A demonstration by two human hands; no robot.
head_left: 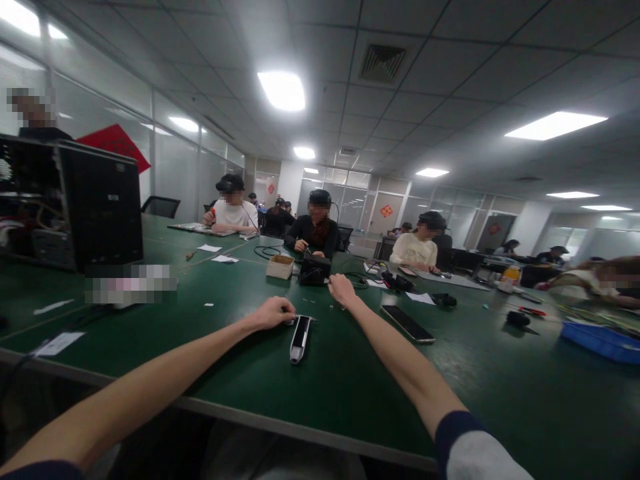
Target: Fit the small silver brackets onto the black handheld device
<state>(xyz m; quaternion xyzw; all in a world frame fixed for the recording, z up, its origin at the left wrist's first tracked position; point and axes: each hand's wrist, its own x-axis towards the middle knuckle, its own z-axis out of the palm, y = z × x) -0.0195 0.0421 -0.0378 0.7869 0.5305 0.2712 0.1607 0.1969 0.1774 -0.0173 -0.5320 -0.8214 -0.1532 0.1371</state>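
On the green table lies a slim white device (299, 340) with a dark, screen-like face and thin bits sticking out at its far end. My left hand (274, 313) is beside that far end, fingers curled and pinched together; what they hold, if anything, is too small to make out. Farther forward, my right hand (342, 291) is closed near the right side of a black box-like object (314, 269). Its fingertips are pressed together, and whatever may be in them cannot be made out. A few tiny pieces lie on the table between the hands.
A small cardboard box (280, 267) stands beside the black object. Right of my right forearm lies a dark-screened phone (407, 324). A blue tray (600, 341) is at the far right, an opened computer tower (103, 207) at the left. Several people sit across the table.
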